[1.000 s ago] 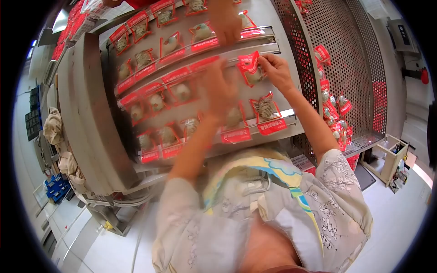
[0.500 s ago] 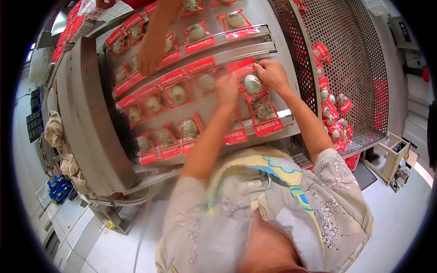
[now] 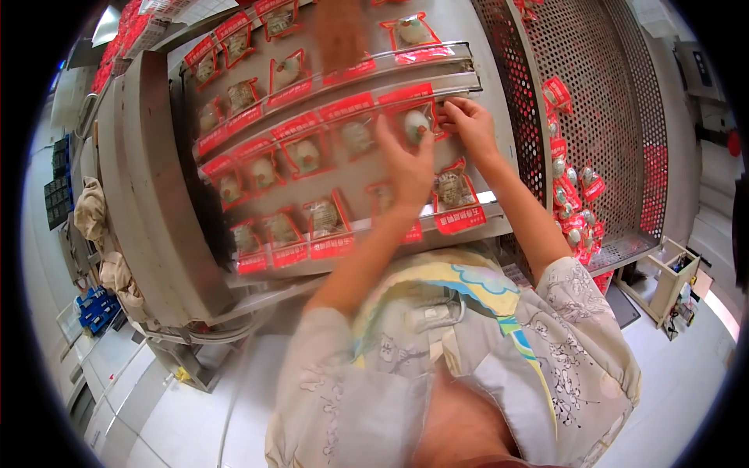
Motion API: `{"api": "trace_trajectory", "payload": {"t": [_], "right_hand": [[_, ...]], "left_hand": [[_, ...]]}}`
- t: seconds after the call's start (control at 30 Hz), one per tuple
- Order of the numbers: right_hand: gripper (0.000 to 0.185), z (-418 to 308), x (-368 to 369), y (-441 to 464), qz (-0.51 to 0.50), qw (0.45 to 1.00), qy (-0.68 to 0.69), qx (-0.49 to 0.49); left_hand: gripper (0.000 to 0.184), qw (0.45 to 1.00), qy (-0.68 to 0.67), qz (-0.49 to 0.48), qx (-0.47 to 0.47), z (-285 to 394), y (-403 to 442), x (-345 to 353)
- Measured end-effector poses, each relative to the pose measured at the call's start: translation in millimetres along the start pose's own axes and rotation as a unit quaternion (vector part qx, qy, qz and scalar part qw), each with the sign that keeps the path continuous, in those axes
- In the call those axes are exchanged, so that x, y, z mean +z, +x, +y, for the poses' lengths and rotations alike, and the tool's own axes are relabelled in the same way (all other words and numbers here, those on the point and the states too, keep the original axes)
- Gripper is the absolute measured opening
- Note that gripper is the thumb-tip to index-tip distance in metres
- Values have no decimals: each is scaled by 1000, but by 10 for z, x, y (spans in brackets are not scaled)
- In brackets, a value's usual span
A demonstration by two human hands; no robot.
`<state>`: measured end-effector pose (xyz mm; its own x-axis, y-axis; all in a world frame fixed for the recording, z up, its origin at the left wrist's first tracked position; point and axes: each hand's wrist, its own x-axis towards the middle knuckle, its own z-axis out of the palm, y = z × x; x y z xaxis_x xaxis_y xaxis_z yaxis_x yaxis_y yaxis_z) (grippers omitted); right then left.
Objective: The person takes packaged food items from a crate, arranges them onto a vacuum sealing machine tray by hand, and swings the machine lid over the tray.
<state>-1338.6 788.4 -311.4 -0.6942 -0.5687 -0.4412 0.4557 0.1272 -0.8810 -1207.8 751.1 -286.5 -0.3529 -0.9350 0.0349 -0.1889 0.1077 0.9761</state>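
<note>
A clear and red egg packet [image 3: 417, 125] lies at the right end of the middle row, its red top end by the metal sealing bar [image 3: 421, 78]. My right hand [image 3: 470, 127] pinches this packet's right edge between thumb and fingertips. Over the packet's left side is my left hand [image 3: 407, 165], thumb and fingers apart, slightly blurred. Below the hands lies another egg packet [image 3: 452, 189] at the front edge, and my left forearm partly hides the packet beside it. More packets, such as one egg packet [image 3: 305, 154], run leftward in the rows.
A co-worker's hand [image 3: 341, 39], blurred, is over the far row. On the left stands the machine's thick metal lid [image 3: 156, 187]. To the right is a perforated metal tray [image 3: 593, 117] with several loose egg packets [image 3: 576, 226].
The packet at the right end now lies straighter beside its neighbour. My left hand has opened and moved slightly down and right. The co-worker's hand has moved rightward and away.
</note>
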Motion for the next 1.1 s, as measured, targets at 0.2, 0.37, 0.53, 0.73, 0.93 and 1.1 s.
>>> {"api": "trace_trajectory", "payload": {"t": [0.2, 0.37, 0.53, 0.73, 0.93, 1.1], "right_hand": [[22, -315, 260, -13, 73, 824, -374, -420], [18, -328, 345, 376, 31, 813, -462, -354], [19, -346, 345, 390, 30, 820, -460, -340], [23, -365, 314, 449, 17, 801, -496, -335], [26, -344, 197, 409, 4, 811, -439, -387], [30, -300, -360, -558, -210, 733, -407, -503]], "left_hand": [[39, 911, 294, -125, 260, -53, 114, -128], [31, 894, 312, -130, 296, -52, 202, -132], [38, 890, 319, -139, 294, -4, 161, -203], [43, 936, 219, -153, 227, 252, -247, -589], [54, 930, 218, -194, 223, 341, -703, -1167], [40, 903, 289, -216, 234, 177, -962, -1265]]}}
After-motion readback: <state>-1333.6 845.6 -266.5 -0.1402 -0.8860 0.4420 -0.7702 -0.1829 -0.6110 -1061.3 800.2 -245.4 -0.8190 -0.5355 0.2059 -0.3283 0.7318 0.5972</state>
